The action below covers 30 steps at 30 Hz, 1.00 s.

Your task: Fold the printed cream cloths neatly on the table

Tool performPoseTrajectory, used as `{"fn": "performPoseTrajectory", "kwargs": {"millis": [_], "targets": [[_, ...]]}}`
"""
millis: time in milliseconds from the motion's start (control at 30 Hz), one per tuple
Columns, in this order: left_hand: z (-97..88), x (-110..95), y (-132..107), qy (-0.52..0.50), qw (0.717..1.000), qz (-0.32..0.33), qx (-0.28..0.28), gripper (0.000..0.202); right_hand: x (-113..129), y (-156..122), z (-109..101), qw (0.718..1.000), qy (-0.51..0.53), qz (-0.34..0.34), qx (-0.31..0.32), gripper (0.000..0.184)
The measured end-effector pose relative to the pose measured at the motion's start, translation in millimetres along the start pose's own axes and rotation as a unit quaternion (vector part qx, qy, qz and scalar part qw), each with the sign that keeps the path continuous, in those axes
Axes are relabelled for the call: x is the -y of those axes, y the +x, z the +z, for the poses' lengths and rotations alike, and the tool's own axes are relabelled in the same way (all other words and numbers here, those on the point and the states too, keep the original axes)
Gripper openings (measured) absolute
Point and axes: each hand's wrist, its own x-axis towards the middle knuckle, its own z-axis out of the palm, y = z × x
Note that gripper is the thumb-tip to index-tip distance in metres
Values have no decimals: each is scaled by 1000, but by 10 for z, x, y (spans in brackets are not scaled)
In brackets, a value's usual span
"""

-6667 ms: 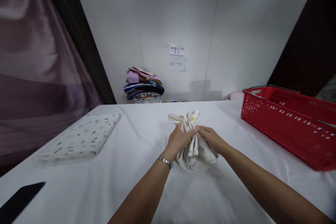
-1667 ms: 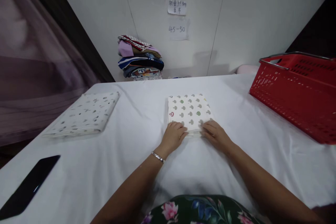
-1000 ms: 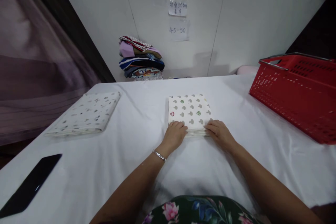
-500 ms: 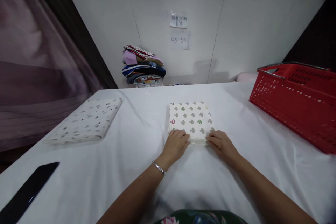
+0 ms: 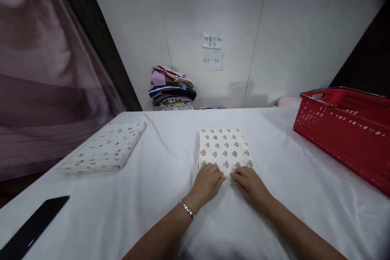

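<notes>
A folded white cloth (image 5: 224,146) with grey, green and red mushroom prints lies flat in the middle of the table. My left hand (image 5: 209,181), with a silver bracelet at its wrist, pinches the cloth's near edge left of centre. On the right part of that same edge, my right hand (image 5: 248,183) has its fingers on top and its thumb at the front. The two hands are a small gap apart, and the cloth's layers show between them. What lies under the fingers is hidden.
Another folded cloth (image 5: 105,146) with small dark prints lies to the left, behind a black flat object (image 5: 36,223). A red basket (image 5: 344,130) with metal handles stands at right. Several folded fabrics (image 5: 173,89) are stacked beyond the far edge of the white-covered table (image 5: 152,211).
My right hand has slid left along the near edge, closer to my left hand. The camera view has tipped up slightly, so everything sits lower in the picture.
</notes>
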Motion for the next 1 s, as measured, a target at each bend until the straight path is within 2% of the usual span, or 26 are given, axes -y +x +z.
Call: {"fn": "performPoseTrajectory", "kwargs": {"millis": [167, 333, 433, 533, 600, 667, 733, 833, 900, 1000], "targets": [[8, 67, 36, 11, 998, -49, -30, 22, 11, -42, 46, 1000, 6, -1, -9, 29], [67, 76, -27, 20, 997, -69, -43, 20, 22, 33, -69, 998, 60, 24, 0, 25], [19, 69, 28, 18, 996, -87, -27, 20, -46, 190, -132, 994, 95, 59, 5, 24], [-75, 93, 188, 2, 992, -128, -4, 16, -131, 325, -73, 996, 68, 56, -7, 28], [-104, 136, 289, 0, 991, -128, -26, 7, -151, 340, 36, 998, 25, 49, 32, 37], [-69, 199, 332, 22, 993, -108, -48, 24, -142, 285, 150, 995, -13, 54, 83, 41], [25, 266, 304, 52, 993, -96, -36, 39, -129, 197, 211, 991, -23, 60, 113, 43], [181, 335, 205, 80, 991, -103, -5, 45, -148, 144, 159, 988, 18, 51, 142, 44], [236, 350, 161, 87, 991, -105, 2, 47, -199, 241, 65, 989, 42, 57, 129, 44], [242, 339, 153, 94, 990, -107, 5, 48, -337, 579, -53, 994, 14, 85, 61, 46]]}}
